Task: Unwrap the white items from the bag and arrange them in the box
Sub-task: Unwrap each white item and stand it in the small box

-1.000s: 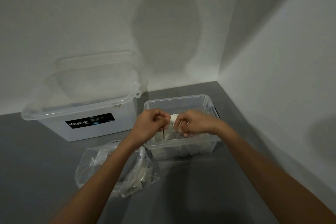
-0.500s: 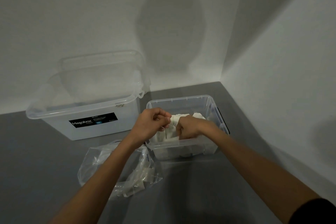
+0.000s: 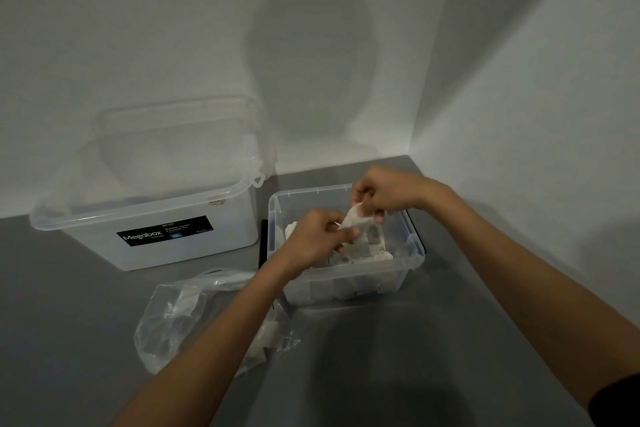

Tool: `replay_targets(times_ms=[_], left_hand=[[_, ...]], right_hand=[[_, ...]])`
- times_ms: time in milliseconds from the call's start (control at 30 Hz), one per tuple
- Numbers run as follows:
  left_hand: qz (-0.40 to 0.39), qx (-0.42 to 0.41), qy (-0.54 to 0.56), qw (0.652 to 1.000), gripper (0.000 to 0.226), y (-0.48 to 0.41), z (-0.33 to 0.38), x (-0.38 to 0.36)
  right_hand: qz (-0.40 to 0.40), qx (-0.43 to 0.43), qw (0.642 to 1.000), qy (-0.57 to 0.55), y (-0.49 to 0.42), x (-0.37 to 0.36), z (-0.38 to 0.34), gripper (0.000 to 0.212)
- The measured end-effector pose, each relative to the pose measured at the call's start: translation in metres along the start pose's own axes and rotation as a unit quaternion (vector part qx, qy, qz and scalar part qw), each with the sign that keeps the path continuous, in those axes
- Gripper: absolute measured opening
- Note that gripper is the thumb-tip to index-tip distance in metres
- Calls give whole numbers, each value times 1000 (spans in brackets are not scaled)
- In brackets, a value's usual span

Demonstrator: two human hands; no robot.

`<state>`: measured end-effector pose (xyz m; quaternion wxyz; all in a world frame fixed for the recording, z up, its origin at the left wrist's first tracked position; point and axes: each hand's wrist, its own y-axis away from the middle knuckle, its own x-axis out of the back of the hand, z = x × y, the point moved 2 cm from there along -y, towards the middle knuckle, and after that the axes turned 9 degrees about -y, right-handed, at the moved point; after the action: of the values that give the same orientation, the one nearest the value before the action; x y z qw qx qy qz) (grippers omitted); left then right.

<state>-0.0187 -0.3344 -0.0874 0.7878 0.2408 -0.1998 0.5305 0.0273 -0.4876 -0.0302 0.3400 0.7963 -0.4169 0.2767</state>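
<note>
A small clear plastic box stands on the grey surface and holds several white items. Above it, my left hand and my right hand both pinch one white item, which stretches between them. My right hand is higher and further back than my left. A crumpled clear plastic bag lies in front left of the box, partly hidden by my left forearm, with more white items inside.
A larger translucent "Megabox" container with its lid leaning behind it stands at the left against the wall. White walls meet in a corner behind and to the right of the small box.
My right hand has risen and moved back from low in the box, pulling the white item open. My left hand has shifted slightly lower and still pinches it.
</note>
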Motion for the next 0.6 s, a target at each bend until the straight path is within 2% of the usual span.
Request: replay_targets(times_ms=[167, 300, 600], left_hand=[[-7, 1, -77, 997, 11, -7, -4, -13], [2, -8, -70, 998, 10, -5, -6, -5], [42, -26, -48, 998, 16, 11, 0, 19]], right_hand=[[-13, -77, 987, 137, -14, -22, 15, 20], [-38, -120, 967, 222, -21, -41, 17, 11], [28, -109, 958, 263, -35, -56, 28, 26]])
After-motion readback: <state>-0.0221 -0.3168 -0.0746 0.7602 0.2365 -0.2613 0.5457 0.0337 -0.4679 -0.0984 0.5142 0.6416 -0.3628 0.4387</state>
